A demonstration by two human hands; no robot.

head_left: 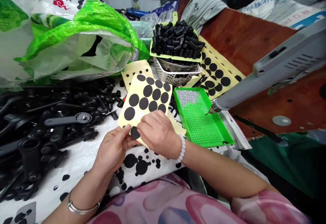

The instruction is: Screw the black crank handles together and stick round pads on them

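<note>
Pad sheet point(146, 96): held over the bench point(81, 156) at centre, at 12 o'clock of both hands. Judged light, thin and floppy; best taken by the yellow margin, clear of the tacky discs. Pinched at its lower edge by the left hand point(113, 149). Met at 6 o'clock by the right hand point(158, 134), curled onto one black disc point(134, 133); could not tell whether gripped. Read only "ROP" on a white sack point(303, 13) at 2 o'clock.
</note>
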